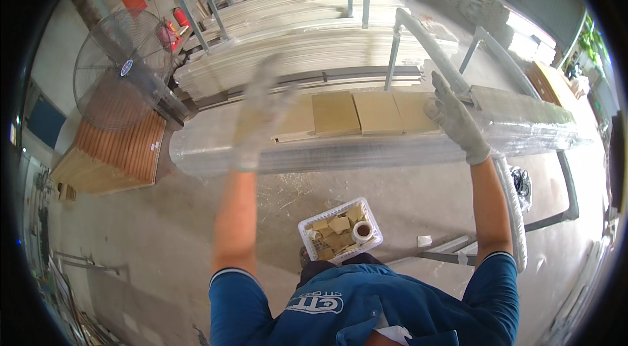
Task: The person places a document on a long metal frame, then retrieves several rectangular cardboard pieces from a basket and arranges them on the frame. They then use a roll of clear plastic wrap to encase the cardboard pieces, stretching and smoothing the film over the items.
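A long bundle (pixel 366 155) wrapped in clear plastic film lies across in front of me. On top of it, tan flat pieces like cardboard (pixel 378 113) sit side by side in a row. My left hand (pixel 258 117), in a pale glove, is smeared by motion over the row's left end; its fingers look stretched out with the thumb apart, and I see nothing in it. My right hand (pixel 458 120), also gloved, is open at the row's right end, fingers extended and thumb beside the last piece. Whether it presses on that piece, I cannot tell.
By my feet stands a white plastic basket (pixel 303 228) with tan scraps and a tape roll (pixel 362 232). A large caged fan (pixel 121 70) and stacked brown panels (pixel 121 153) are at left. Long pale boards (pixel 288 51) fill the back. Padded metal frames (pixel 513 215) stand at right.
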Motion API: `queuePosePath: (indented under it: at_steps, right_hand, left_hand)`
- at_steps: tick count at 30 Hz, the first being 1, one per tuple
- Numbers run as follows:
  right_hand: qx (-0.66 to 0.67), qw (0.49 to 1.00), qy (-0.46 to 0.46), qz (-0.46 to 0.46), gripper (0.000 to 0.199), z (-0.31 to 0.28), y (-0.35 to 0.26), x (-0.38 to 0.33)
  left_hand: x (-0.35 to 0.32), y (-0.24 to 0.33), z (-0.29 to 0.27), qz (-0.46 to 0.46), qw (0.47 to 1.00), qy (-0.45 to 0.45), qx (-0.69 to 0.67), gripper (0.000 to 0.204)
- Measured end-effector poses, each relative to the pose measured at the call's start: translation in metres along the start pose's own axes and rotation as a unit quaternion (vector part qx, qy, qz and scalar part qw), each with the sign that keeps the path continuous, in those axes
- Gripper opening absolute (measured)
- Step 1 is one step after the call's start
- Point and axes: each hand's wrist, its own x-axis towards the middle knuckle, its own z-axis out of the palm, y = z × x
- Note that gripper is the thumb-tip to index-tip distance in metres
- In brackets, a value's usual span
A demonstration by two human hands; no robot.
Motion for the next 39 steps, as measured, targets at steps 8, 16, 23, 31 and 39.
queuePosePath:
  at_steps: [8, 16, 23, 31, 39]
  right_hand:
    - [-0.055, 0.988, 0.145, -0.017, 0.074, 0.038, 0.012, -0.012]
    - [-0.126, 0.983, 0.131, 0.022, 0.077, 0.040, 0.002, -0.015]
    - [-0.314, 0.939, 0.136, -0.043, 0.074, 0.056, -0.005, -0.029]
    - [-0.330, 0.921, 0.205, -0.039, 0.054, 0.079, -0.003, -0.026]
    - [-0.343, 0.924, 0.169, -0.020, 0.065, 0.074, -0.003, -0.029]
  left_hand:
    - [-0.057, -0.062, -0.048, -0.070, 0.993, 0.012, -0.096, 0.069]
    - [-0.049, -0.037, -0.045, -0.078, 0.993, -0.053, -0.072, 0.082]
    - [0.020, 0.007, -0.001, 0.105, 0.971, -0.184, 0.111, 0.113]
    - [0.055, 0.010, 0.065, 0.053, 0.901, -0.425, 0.064, 0.126]
    - [0.048, 0.023, 0.061, 0.079, 0.923, -0.366, 0.091, 0.118]
